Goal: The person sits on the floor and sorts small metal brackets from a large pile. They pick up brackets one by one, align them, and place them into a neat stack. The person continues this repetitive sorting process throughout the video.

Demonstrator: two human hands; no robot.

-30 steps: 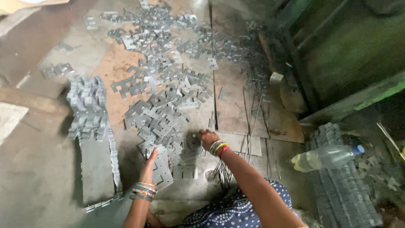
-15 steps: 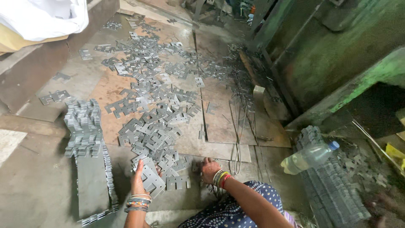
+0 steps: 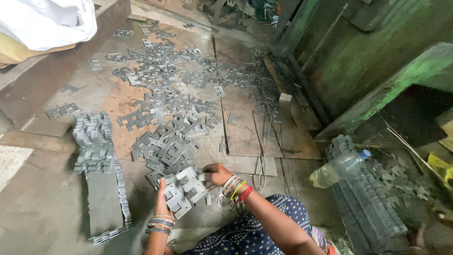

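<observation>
Here, near to far:
Left hand [image 3: 162, 200]: my grip is closed under a small fanned stack of notched plates [image 3: 185, 191], thumb along its near edge.
Right hand [image 3: 218, 174]: fingers pinched on the stack's far right corner; both hands touch it, the stack's long axis tilted across me.
Loose plates [image 3: 163, 144]: heaped on the floor just beyond my hands.
Stacked row [image 3: 96, 156]: by the floor's left edge.
Bottle [image 3: 339, 167]: lying well to the right.
</observation>
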